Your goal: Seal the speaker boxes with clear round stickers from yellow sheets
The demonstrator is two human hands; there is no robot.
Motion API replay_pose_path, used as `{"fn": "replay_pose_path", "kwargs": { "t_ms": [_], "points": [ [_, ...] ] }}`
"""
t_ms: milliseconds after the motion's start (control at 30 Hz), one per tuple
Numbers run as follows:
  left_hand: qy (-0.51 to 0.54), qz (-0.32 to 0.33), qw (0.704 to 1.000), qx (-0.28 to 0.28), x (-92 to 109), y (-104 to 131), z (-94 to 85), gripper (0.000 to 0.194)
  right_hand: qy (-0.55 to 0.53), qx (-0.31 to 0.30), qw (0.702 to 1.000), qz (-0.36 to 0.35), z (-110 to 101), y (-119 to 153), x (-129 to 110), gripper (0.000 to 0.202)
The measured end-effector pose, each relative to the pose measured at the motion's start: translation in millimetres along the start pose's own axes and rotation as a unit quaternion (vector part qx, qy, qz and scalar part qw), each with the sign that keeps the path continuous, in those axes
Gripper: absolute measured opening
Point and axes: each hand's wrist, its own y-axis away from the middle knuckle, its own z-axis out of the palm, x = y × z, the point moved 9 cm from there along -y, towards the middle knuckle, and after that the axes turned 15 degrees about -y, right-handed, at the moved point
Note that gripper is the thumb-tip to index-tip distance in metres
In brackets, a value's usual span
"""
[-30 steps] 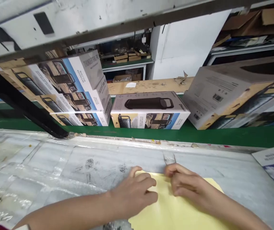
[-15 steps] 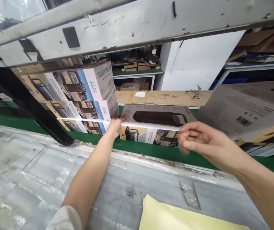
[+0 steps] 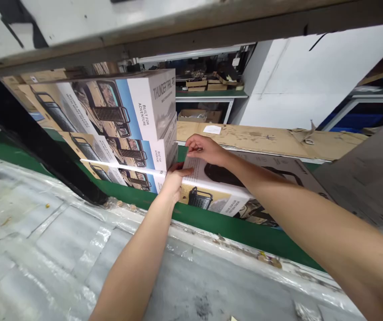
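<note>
The right hand [image 3: 206, 149] was, half a second earlier, near the front right part of the printed carton [image 3: 216, 203], and now it had crossed to the back left corner of its top, so both hands were gathered at the same end. The left hand [image 3: 173, 185] was at this end in both views. Its fingers were partly bent, with the thumb over the carton's top edge and other fingers at the narrow gap; I could not tell if it gripped firmly. The right hand was half closed, fingertips curled close to the corner, and whether something was pinched there could not be told. The carton lay flat on the green surface [image 3: 228, 227], at 4 o'clock from the middle of the view, and looked shut along its visible front, its contents hidden. At 9 to 10 o'clock stood a stack of three similar cartons [image 3: 144, 111], also showing no contents, and at 3 o'clock was a large pale carton [image 3: 361, 174]. Farther away, at 12 o'clock, an open cardboard box [image 3: 193, 117] had something pale inside, too small to name. The yellow paper [image 3: 233, 318], under both hands one second earlier, showed only a small corner, between 5 and 6 o'clock.
</note>
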Motion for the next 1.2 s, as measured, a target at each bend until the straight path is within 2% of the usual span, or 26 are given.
{"fn": "replay_pose_path", "kwargs": {
  "t_ms": [100, 267, 400, 533, 567, 633, 700, 767, 833, 900, 933, 1000, 1033, 1133, 1200],
  "points": [
    [0.009, -0.001, 1.000, -0.003, -3, -4, -3.7, 0.050, 0.008, -0.019, 1.000, 0.003, 6, -11, 11, 0.031],
    [0.012, -0.006, 1.000, 0.013, -1, 1, -3.9, 0.051, 0.048, -0.020, 0.999, -0.005, 10, -16, 20, 0.028],
    [0.014, -0.004, 1.000, 0.020, 0, 5, -0.3, 0.052, 0.100, 0.014, 0.995, -0.024, 1, -16, 24, 0.030],
    [0.025, -0.004, 0.999, 0.024, -2, 6, 0.6, 0.051, 0.148, 0.059, 0.986, -0.049, -13, -3, 19, 0.024],
    [0.026, -0.004, 0.999, 0.026, -3, 6, 0.0, 0.051, 0.156, 0.050, 0.985, -0.060, -13, 2, 15, 0.027],
    [0.026, -0.001, 0.999, 0.031, -4, 4, -0.7, 0.051, 0.195, -0.019, 0.976, -0.099, 0, 12, 4, 0.037],
    [0.022, 0.006, 0.999, 0.031, -4, 3, 1.1, 0.049, 0.279, -0.121, 0.944, -0.132, 21, 20, -4, 0.044],
    [0.019, 0.015, 0.999, 0.036, -5, 2, 4.6, 0.048, 0.381, -0.188, 0.898, -0.112, 37, 20, -1, 0.042],
    [0.013, 0.017, 0.999, 0.044, -6, 4, 10.6, 0.051, 0.438, -0.192, 0.877, -0.048, 40, 13, 5, 0.030],
    [0.003, 0.012, 0.999, 0.042, -9, 10, 20.3, 0.061, 0.449, -0.163, 0.878, 0.008, 34, 12, 9, 0.025],
    [-0.003, 0.010, 0.999, 0.033, -12, 14, 27.2, 0.067, 0.446, -0.140, 0.884, 0.026, 27, 18, 10, 0.030],
    [-0.019, 0.009, 1.000, -0.003, -18, 22, 44.5, 0.073, 0.431, -0.076, 0.898, 0.052, 6, 48, 9, 0.046],
    [-0.030, 0.008, 0.999, -0.027, -22, 26, 54.1, 0.071, 0.419, -0.048, 0.904, 0.062, -6, 73, 6, 0.052],
    [-0.075, 0.006, 0.995, -0.072, -33, 37, 76.3, 0.053, 0.372, -0.010, 0.925, 0.074, -28, 185, -20, 0.046],
    [-0.133, 0.014, 0.990, -0.036, -33, 45, 78.2, 0.043, 0.345, 0.003, 0.937, 0.059, -28, 273, -57, 0.034]
  ]
}}
